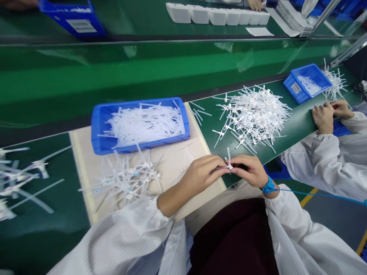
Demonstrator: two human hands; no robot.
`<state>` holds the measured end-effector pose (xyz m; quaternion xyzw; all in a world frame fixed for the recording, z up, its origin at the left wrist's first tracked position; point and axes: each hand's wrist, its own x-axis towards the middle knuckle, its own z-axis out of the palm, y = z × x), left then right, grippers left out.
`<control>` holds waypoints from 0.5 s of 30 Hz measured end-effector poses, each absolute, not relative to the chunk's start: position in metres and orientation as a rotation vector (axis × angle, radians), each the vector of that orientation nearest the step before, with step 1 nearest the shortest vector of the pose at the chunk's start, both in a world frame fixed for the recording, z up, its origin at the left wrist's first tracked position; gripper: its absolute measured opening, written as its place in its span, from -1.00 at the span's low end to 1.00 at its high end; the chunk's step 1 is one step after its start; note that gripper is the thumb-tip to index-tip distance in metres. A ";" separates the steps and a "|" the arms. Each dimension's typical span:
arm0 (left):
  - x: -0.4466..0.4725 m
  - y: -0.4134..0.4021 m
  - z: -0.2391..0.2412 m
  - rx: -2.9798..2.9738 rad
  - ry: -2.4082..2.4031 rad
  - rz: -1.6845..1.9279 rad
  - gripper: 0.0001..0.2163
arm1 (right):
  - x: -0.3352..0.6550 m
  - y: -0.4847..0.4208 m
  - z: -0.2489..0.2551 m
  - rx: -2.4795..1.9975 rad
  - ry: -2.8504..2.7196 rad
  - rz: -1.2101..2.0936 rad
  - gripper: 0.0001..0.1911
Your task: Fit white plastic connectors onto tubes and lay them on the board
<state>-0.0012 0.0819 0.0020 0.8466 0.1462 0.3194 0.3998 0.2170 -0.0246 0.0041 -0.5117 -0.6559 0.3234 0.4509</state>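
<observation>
My left hand [200, 172] and my right hand [249, 170] meet over the front edge of the bench. Between their fingertips is a small white plastic connector [229, 167] with thin translucent tubes or strips on it, one pointing up. Both hands are closed on it, thumbs and forefingers pinching from either side. A blue band [268, 186] with a cord circles my right wrist. Left of my left hand, a loose heap of similar pieces [134, 177], some with blue spots, lies on the beige board [183, 206]. Behind it stands a blue bin [140, 147] full of translucent strips.
A large pile of white pieces [258, 112] covers the green bench to the right. More pieces [23, 177] lie at far left. Another person's hands [325, 114] work at the right, near a smaller blue bin [298, 91]. White trays [219, 16] line the far conveyor side.
</observation>
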 end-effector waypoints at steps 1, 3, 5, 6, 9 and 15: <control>-0.001 0.082 0.003 2.148 0.366 0.800 -0.82 | 0.217 -0.025 0.004 -1.297 -1.596 0.819 -0.74; -0.001 0.082 0.004 2.160 0.370 0.791 -0.83 | 0.216 -0.027 0.002 -1.354 -1.536 0.850 -0.74; 0.000 0.081 0.006 2.165 0.381 0.793 -0.85 | 0.215 -0.028 0.001 -1.390 -1.481 0.879 -0.76; 0.000 0.081 0.006 2.165 0.387 0.798 -0.86 | 0.215 -0.028 0.000 -1.400 -1.458 0.888 -0.77; 0.000 0.080 0.006 2.160 0.399 0.820 -0.88 | 0.215 -0.028 -0.002 -1.392 -1.437 0.849 -0.79; 0.000 0.080 0.003 2.174 0.405 0.816 -0.88 | 0.213 -0.025 0.001 -1.255 -1.618 0.688 -0.62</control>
